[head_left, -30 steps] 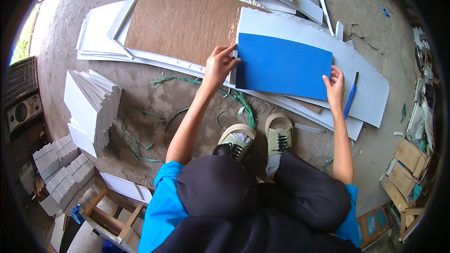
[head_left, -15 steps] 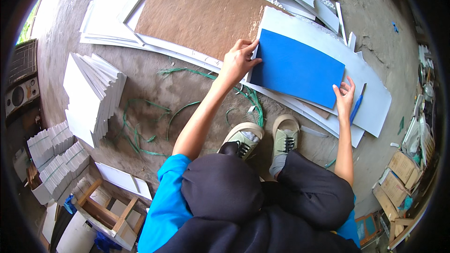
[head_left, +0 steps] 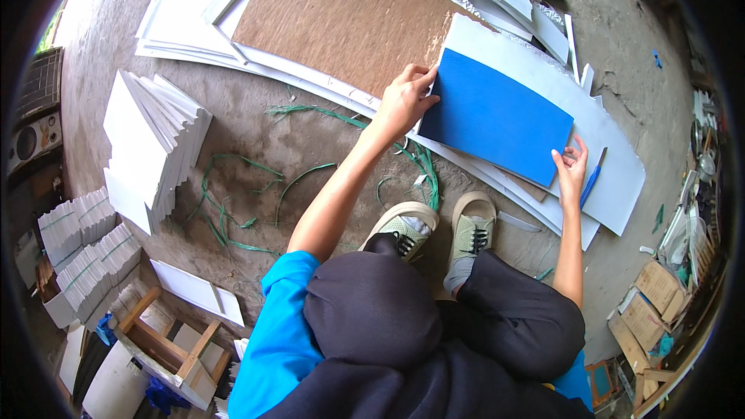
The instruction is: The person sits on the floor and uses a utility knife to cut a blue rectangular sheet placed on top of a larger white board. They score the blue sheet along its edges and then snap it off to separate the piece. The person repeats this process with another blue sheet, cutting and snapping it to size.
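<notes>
A blue rectangular sheet [head_left: 497,116] lies on a large white board [head_left: 613,163] on the ground in front of me. My left hand [head_left: 405,99] grips the sheet's left edge, fingers curled over it. At the sheet's lower right corner my right hand [head_left: 571,167] touches it with spread fingers. A blue pen or knife [head_left: 591,178] lies on the white board just right of that hand. A brown fibreboard panel [head_left: 341,15] lies behind the blue sheet, on more white boards.
A fanned stack of white sheets [head_left: 151,147] stands at left, with bundled white stacks [head_left: 85,248] nearer the rim. Green strapping [head_left: 248,186] litters the concrete floor. A wooden stool [head_left: 171,341] is at lower left, cardboard boxes [head_left: 652,302] at right. My shoes [head_left: 434,225] rest below the boards.
The view has shifted, so boards sit lower in the picture. My left hand slid along the blue sheet's left edge toward the top; my right hand has opened at the lower right corner.
</notes>
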The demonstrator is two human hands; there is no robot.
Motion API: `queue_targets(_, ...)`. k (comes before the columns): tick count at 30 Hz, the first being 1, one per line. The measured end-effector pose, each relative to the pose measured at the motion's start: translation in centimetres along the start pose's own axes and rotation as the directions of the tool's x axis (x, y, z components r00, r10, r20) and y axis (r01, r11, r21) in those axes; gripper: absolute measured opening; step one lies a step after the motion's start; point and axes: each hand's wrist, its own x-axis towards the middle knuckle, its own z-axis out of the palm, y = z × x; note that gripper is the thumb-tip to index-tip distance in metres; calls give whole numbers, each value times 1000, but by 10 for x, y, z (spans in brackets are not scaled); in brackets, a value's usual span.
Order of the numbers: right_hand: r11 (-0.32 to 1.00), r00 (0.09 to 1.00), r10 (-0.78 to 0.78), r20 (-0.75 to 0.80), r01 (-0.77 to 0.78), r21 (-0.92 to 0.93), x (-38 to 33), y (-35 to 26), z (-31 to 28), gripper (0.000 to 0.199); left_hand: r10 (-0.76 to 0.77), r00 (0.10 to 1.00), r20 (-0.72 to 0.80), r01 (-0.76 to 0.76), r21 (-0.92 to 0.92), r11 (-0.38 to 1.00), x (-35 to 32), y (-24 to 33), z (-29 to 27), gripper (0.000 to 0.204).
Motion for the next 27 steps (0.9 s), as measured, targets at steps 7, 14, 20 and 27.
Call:
queue_targets(7,1000,999,16,39,-15,-24,-3,-9,0,70,53,998,-27,-49,144,988,-3,-4,5,52)
queue_targets(14,998,995,37,94,-32,-47,1,-13,-5,72,96,995,-35,-90,148,985,-4,1,3,47)
queue_targets(20,998,989,40,144,-33,-48,4,-9,-7,75,47,999,-8,-45,185,982,-4,5,2,49)
queue_targets(27,997,991,59,123,-53,-54,11,-1,-10,75,106,984,-146,-67,249,966,-20,19,23,50)
